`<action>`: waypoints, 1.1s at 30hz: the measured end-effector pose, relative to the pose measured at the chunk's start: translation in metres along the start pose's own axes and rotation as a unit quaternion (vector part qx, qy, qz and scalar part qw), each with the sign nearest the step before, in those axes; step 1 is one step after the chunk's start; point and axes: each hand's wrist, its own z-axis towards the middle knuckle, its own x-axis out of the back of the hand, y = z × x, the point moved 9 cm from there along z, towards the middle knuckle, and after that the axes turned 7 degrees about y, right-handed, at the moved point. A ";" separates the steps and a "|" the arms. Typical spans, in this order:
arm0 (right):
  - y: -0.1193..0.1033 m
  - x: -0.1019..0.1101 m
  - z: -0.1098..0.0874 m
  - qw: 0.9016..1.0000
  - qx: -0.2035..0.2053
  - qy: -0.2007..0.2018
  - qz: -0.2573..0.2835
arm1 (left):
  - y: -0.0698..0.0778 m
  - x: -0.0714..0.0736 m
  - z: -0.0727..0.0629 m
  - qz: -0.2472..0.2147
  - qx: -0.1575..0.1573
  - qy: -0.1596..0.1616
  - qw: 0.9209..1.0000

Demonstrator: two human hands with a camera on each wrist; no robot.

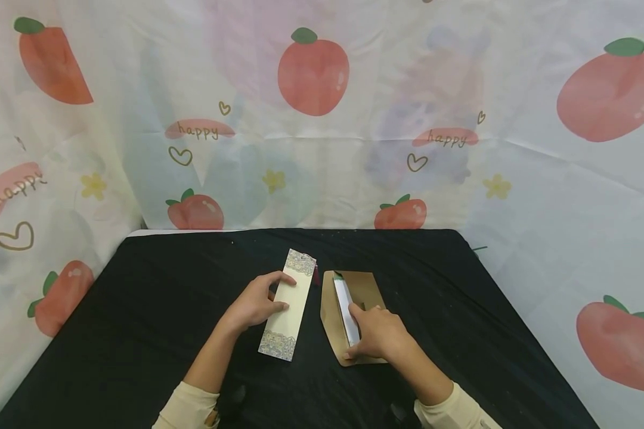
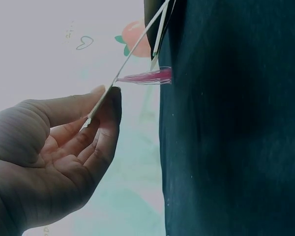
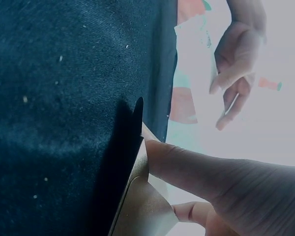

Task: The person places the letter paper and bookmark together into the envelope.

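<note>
My left hand [image 1: 257, 301] pinches a cream bookmark [image 1: 292, 304] between thumb and fingers, along its left side. Patterned bands cross both ends of the bookmark, and a pink-red tassel [image 2: 150, 77] hangs from its top. To the right is a brown kraft paper envelope [image 1: 365, 284], with its pointed flap on the left. A thin stack of cards [image 1: 344, 307], showing a long white edge and dark green at the top, stands tilted at the envelope. My right hand [image 1: 378, 330] holds this stack, thumb at the near end; its other fingers are partly hidden.
Black cloth [image 1: 139, 322] covers the table. Behind and at the sides hangs a pale curtain [image 1: 322, 173] printed with fruit, hearts and words. The bookmark and envelope lie a small gap apart near the table's middle.
</note>
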 end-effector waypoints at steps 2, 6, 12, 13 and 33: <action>0.000 0.000 0.000 1.000 0.000 0.000 0.001 | 0.001 -0.003 0.000 0.002 0.000 -0.003 1.000; -0.001 0.001 0.000 1.000 0.002 0.001 -0.005 | 0.003 -0.011 0.001 0.004 -0.005 -0.010 1.000; -0.001 0.003 -0.001 1.000 0.003 0.003 -0.013 | 0.006 -0.023 0.003 -0.001 -0.021 -0.028 0.999; -0.001 0.003 -0.001 1.000 0.003 0.003 -0.013 | 0.007 -0.026 0.003 -0.002 -0.024 -0.032 0.999; 0.000 0.003 -0.002 1.000 0.004 -0.004 -0.020 | 0.016 -0.060 0.005 -0.020 -0.059 -0.077 0.995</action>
